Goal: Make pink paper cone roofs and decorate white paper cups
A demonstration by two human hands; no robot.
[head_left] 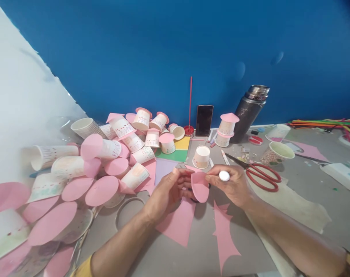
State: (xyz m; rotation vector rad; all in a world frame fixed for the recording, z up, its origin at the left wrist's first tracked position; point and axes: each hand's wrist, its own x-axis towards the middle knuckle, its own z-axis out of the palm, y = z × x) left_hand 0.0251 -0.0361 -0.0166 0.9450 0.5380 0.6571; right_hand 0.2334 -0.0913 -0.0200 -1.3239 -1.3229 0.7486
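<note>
Between my two hands is a curved pink paper circle (200, 187), bent so that one part overlaps. My left hand (170, 192) has its fingers curled behind the paper's left side. The thumb and fingertips of my right hand (232, 184) pinch its upper right edge. A white, round-ended stick (224, 176) is also tucked in my right hand; its kind cannot be made out. Just beyond the hands an upside-down paper cup (201, 157) stands on the table. Pink paper offcuts (224, 234) and a pink sheet (179, 223) lie below the hands.
Many decorated cups with pink paper tops (105, 188) crowd the left side. Red-handled scissors (264, 177) lie right of my right hand. Behind stand a phone (204, 120), two stacked cups (225, 130) and a dark flask (248, 113). A patterned cup (277, 153) stands farther right.
</note>
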